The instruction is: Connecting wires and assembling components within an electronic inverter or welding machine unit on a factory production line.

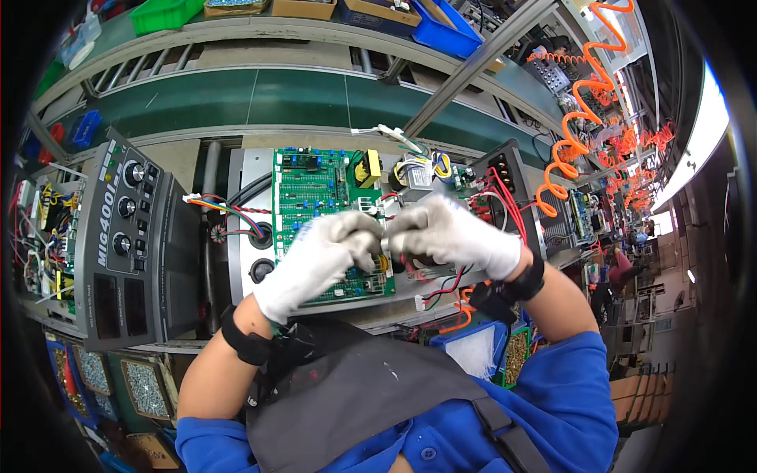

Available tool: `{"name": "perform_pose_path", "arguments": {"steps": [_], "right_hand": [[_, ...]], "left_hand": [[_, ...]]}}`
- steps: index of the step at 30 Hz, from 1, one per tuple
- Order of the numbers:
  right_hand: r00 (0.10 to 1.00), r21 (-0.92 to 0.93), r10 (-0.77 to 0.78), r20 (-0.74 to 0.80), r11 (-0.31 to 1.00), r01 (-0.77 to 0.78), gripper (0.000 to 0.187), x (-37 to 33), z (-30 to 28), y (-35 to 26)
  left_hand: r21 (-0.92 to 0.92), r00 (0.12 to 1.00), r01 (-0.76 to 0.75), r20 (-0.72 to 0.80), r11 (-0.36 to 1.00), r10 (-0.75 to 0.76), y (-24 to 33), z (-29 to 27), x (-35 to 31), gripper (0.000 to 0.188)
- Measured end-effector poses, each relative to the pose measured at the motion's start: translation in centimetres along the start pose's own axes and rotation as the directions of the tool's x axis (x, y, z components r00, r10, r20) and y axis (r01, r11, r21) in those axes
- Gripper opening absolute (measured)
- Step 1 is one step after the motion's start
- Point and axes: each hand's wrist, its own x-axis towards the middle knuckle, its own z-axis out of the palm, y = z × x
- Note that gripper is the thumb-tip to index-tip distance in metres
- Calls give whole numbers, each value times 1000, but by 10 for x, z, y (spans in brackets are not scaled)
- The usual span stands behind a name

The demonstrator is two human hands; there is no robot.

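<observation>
Green and rectangular, the component-studded circuit board lay mid-frame, likely stiff but fragile, best gripped by its edges. Near its right edge, the white-gloved left hand and white-gloved right hand curled; their hold was too blurred to tell.

Head view, upright and unmirrored, from the left of two fisheye lenses worn side by side on the person's head. The lens faces steeply downward and forward: the wearer's grey apron and blue sleeves occupy the lower part, seen from above, and the forearms rise from below. Near the centre, at close range, appear the left hand, the right hand and the green circuit board. Beyond them the green conveyor belt crosses the upper field, bowed by the lens. Coverage extends far rightward, where a bright lamp strip recedes; darkness rings the field.
</observation>
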Motion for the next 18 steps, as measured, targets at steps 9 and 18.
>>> {"name": "perform_pose_path", "arguments": {"steps": [9,18], "right_hand": [[978,-523,64,-200,837,-162,32,64,-11,44],[928,-184,368,52,917,-354,28,74,-24,33]], "left_hand": [[191,676,-174,-690,966,258,-23,-44,-74,28],[63,721,-49,-688,997,79,-77,-49,-93,28]]}}
